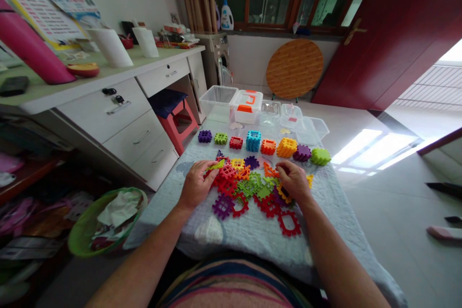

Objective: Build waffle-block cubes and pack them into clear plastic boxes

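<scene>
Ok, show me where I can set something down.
Bare cloth lies between the piece pile and the striped clothing, plus a strip right of the right forearm. Crowded: the pile itself, and the far end with block stacks and boxes.

I hold a yellow-green piece [217,164] over the far left of my colourful toothed pile [252,185]. An orange triangular frame [270,170] sits farther right.
</scene>
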Tool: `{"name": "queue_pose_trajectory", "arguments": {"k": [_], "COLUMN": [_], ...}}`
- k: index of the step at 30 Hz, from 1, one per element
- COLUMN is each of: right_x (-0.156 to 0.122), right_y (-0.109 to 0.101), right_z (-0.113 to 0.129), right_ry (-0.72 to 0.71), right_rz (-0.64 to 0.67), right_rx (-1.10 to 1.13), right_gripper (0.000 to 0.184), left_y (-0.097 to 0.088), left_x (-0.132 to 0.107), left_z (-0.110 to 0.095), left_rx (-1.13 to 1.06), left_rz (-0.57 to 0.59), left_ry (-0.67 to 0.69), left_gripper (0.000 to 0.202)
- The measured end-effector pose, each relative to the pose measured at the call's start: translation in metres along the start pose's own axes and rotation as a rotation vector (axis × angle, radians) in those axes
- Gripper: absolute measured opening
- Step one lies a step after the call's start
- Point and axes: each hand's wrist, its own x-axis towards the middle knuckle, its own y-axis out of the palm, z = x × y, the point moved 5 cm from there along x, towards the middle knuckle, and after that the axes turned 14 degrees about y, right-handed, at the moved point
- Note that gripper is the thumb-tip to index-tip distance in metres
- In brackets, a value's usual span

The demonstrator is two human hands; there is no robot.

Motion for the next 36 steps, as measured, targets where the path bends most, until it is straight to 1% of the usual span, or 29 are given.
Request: {"name": "queue_pose_trajectory", "arguments": {"k": [2,4,8,9,11,13,14,16,18,19,20,23,24,25,29,31,34,36], "right_x": [0.000,0.000,0.000,0.000,0.000,0.001,0.001,0.001,0.001,0.001,0.001,0.001,0.000,0.000,0.000,0.000,0.000,0.000], "right_y": [0.000,-0.001,-0.002,-0.002,-0.003,-0.002,-0.002,-0.002,-0.002,-0.002,-0.002,-0.002,-0.002,-0.002,-0.003,-0.003,-0.002,-0.001], "right_z": [-0.001,-0.001,-0.001,0.000,-0.001,-0.002,-0.002,-0.003,-0.002,-0.002,-0.002,-0.001,-0.001,-0.001,0.000,0.000,0.000,0.000], "right_ry": [0.001,0.006,0.016,0.016,0.018,0.019,0.020,0.018,0.015,0.015,0.013,0.009,0.009,0.009,0.006,0.008,0.016,0.019], "right_rz": [-0.004,-0.015,-0.026,-0.026,-0.024,-0.023,-0.023,-0.026,-0.030,-0.032,-0.031,-0.030,-0.030,-0.031,-0.036,-0.039,-0.026,-0.018], "right_rx": [-0.001,0.000,0.011,0.015,0.018,0.012,0.008,0.006,0.008,0.009,0.006,-0.009,-0.013,-0.015,-0.013,-0.012,-0.010,-0.008], "right_gripper": [0.023,0.024,0.024,0.024,0.024,0.023,0.023,0.022,0.022,0.022,0.022,0.022,0.022,0.022,0.022,0.022,0.022,0.022], "left_y": [-0.004,-0.005,-0.004,-0.003,0.000,0.001,0.001,-0.005,-0.012,-0.014,-0.015,-0.010,-0.009,-0.008,-0.009,-0.009,-0.008,-0.007], "left_x": [0.001,0.003,0.007,0.007,0.005,0.003,0.001,-0.006,-0.013,-0.016,-0.019,-0.025,-0.026,-0.027,-0.028,-0.029,-0.032,-0.034], "left_z": [0.012,0.025,0.048,0.052,0.057,0.059,0.058,0.055,0.050,0.045,0.040,0.024,0.020,0.017,0.011,0.010,0.008,0.008], "left_rx": [-0.036,-0.087,-0.163,-0.159,-0.118,-0.007,0.073,0.244,0.343,0.339,0.305,0.177,0.171,0.189,0.315,0.334,0.321,0.310], "left_rz": [-0.053,-0.075,-0.103,-0.096,-0.039,0.029,0.044,0.006,-0.050,-0.047,-0.019,0.144,0.177,0.187,0.123,0.117,0.196,0.243], "left_ry": [-0.109,-0.204,-0.319,-0.341,-0.353,-0.308,-0.275,-0.226,-0.176,-0.135,-0.086,0.063,0.096,0.121,0.159,0.168,0.173,0.163], "left_gripper": [0.029,0.032,0.035,0.036,0.036,0.034,0.033,0.032,0.038,0.041,0.043,0.041,0.041,0.042,0.052,0.050,0.034,0.028]}}
